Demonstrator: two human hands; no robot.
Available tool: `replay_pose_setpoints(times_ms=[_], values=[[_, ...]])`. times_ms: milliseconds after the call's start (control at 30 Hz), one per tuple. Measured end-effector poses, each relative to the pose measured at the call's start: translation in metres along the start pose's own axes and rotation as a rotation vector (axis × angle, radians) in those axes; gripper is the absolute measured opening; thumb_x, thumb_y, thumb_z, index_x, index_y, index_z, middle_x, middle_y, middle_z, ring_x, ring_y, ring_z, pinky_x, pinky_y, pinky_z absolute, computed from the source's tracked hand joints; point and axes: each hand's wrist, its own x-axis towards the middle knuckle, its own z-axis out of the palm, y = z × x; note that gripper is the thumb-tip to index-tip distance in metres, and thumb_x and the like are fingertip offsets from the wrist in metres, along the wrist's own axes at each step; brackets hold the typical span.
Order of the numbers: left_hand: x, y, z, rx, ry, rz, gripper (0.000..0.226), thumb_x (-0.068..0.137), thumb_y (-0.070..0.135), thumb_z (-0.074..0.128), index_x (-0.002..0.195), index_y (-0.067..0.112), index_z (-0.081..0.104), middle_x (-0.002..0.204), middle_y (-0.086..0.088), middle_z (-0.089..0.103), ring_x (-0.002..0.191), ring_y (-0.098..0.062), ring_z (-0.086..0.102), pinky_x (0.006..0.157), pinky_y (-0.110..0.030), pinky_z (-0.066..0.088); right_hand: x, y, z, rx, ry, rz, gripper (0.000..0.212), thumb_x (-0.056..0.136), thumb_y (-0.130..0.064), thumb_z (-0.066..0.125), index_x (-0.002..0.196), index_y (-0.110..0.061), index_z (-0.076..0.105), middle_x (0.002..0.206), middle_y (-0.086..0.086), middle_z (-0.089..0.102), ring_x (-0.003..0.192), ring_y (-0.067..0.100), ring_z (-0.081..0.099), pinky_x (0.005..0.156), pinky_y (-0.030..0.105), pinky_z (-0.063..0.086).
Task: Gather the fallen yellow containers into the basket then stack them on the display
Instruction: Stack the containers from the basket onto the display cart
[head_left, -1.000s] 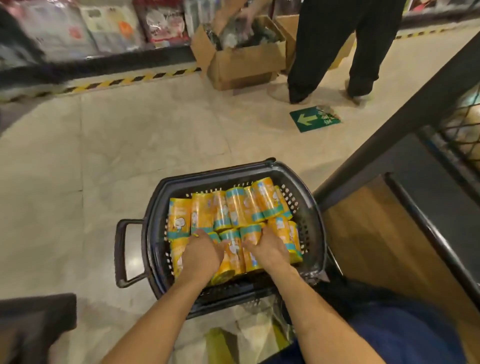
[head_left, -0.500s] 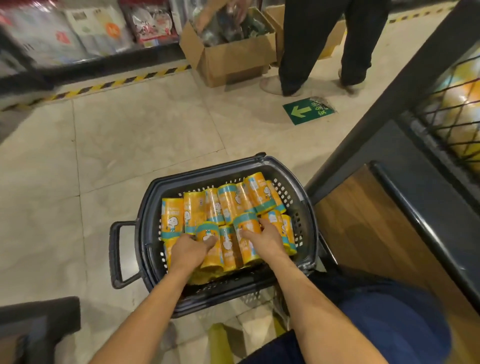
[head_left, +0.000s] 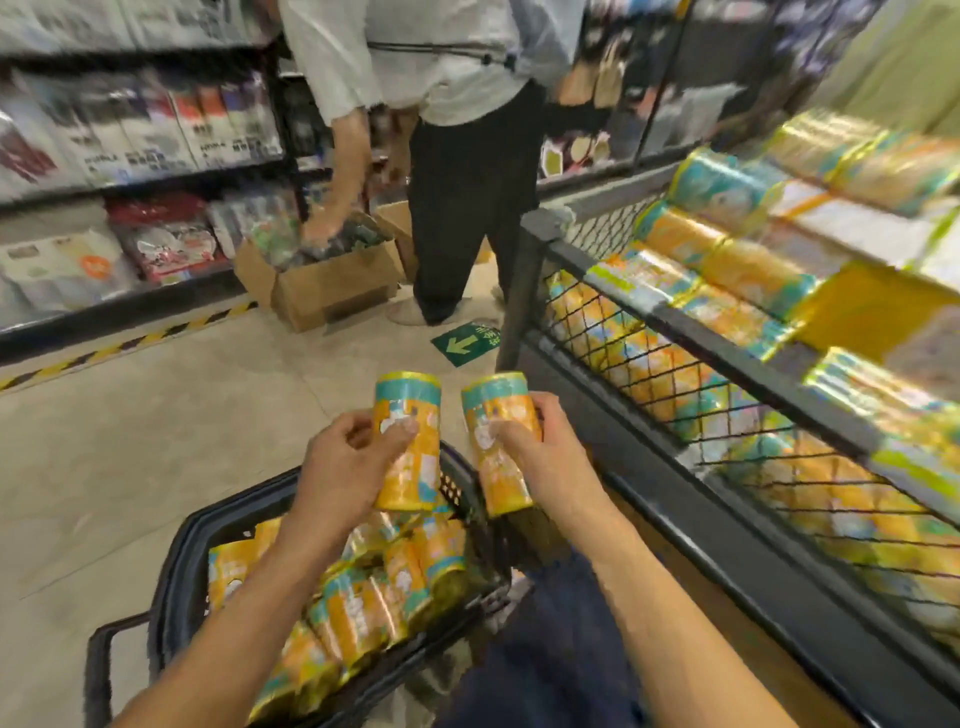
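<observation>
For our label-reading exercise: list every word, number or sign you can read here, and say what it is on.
Floor sign: white arrow pointing left; its characters are too blurred to read.
Container in left hand: print blurred, unreadable.
Container in right hand: print blurred, unreadable.
Shelf packages: text too blurred.
No text can be quoted.

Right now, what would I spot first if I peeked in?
Two yellow containers, one in the left hand and one in the right hand, held upright above a dark basket full of more. To the right, the display is stacked with the same kind.
</observation>
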Motion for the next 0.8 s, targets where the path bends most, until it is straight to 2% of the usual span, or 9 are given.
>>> replay_pose_setpoints(times_ms=[133,267,333,433,467,567,633,700,800], values=[[-0.025,0.082,0.049,-0.112,-0.193,0.163,0.026,0.083,0.035,0.083,0.101,0.02,0.072,0.086,0.006,0.078,0.077,-0.005,0.073,0.064,-0.024,0.058,-0.049,-0.059,-0.077,0.076,0.122,-0.109,0.044,0.08,-0.044,0.076,0.119,-0.033,0.057,0.107,-0.005,0.074,0.094,0.013,0.074,0.079,0.04,0.062],[-0.057,0.157,0.113,-0.186,-0.427,0.272,0.057,0.061,0.058,0.079,0.103,0.019,0.075,0.095,-0.002,0.08,0.083,-0.016,0.076,0.07,-0.033,0.063,-0.094,-0.099,-0.156,0.115,0.304,-0.158,0.04,0.093,-0.031,0.072,0.128,-0.025,0.055,0.109,-0.002,0.072,0.085,0.008,0.074,0.062,0.025,0.057],[-0.069,0.186,0.146,-0.225,-0.54,0.304,0.047,0.061,0.057,0.079,0.096,0.025,0.079,0.096,-0.004,0.08,0.086,-0.019,0.075,0.077,-0.04,0.064,-0.113,-0.113,-0.192,0.138,0.387,-0.178,0.048,0.087,-0.035,0.075,0.129,-0.021,0.054,0.111,0.004,0.073,0.085,0.014,0.076,0.064,0.034,0.061],[-0.085,0.223,0.204,-0.225,-0.685,0.375,0.04,0.066,0.054,0.08,0.096,0.029,0.08,0.101,-0.008,0.079,0.095,-0.03,0.073,0.093,-0.061,0.057,-0.14,-0.121,-0.251,0.149,0.551,-0.178,0.073,0.064,-0.052,0.076,0.128,-0.023,0.055,0.115,0.007,0.073,0.096,0.026,0.076,0.082,0.057,0.062],[-0.089,0.234,0.225,-0.209,-0.72,0.404,0.04,0.066,0.055,0.08,0.097,0.029,0.079,0.098,-0.004,0.079,0.095,-0.028,0.074,0.091,-0.058,0.059,-0.147,-0.122,-0.271,0.14,0.614,-0.184,0.076,0.061,-0.054,0.076,0.127,-0.023,0.055,0.114,0.007,0.074,0.098,0.028,0.075,0.085,0.06,0.06],[-0.096,0.263,0.29,-0.146,-0.788,0.501,0.042,0.069,0.049,0.086,0.1,0.022,0.075,0.085,0.006,0.075,0.07,-0.003,0.068,0.064,-0.028,0.054,-0.158,-0.119,-0.329,0.095,0.776,-0.185,0.079,0.054,-0.051,0.077,0.124,-0.021,0.057,0.11,0.008,0.075,0.097,0.027,0.075,0.084,0.052,0.062],[-0.094,0.275,0.338,-0.076,-0.818,0.547,0.032,0.077,0.035,0.088,0.101,0.02,0.072,0.081,0.002,0.072,0.059,-0.003,0.063,0.055,-0.025,0.049,-0.153,-0.116,-0.365,0.01,0.849,-0.141,0.077,0.055,-0.048,0.079,0.123,-0.019,0.058,0.105,0.007,0.076,0.09,0.023,0.075,0.077,0.044,0.06],[-0.083,0.282,0.387,0.053,-0.835,0.614,0.03,0.078,0.033,0.089,0.101,0.024,0.071,0.086,0.003,0.073,0.066,-0.01,0.068,0.058,-0.03,0.054,-0.139,-0.109,-0.4,-0.06,0.862,-0.087,0.081,0.053,-0.048,0.083,0.122,-0.012,0.06,0.104,0.009,0.076,0.091,0.026,0.076,0.079,0.046,0.061],[-0.058,0.28,0.453,0.373,-0.845,0.814,0.043,0.076,0.042,0.088,0.112,0.025,0.07,0.097,0.004,0.072,0.086,-0.018,0.072,0.074,-0.034,0.059,-0.114,-0.097,-0.443,-0.225,0.844,0.0,0.08,0.057,-0.047,0.092,0.121,-0.011,0.059,0.103,0.009,0.074,0.092,0.025,0.075,0.083,0.048,0.063]])
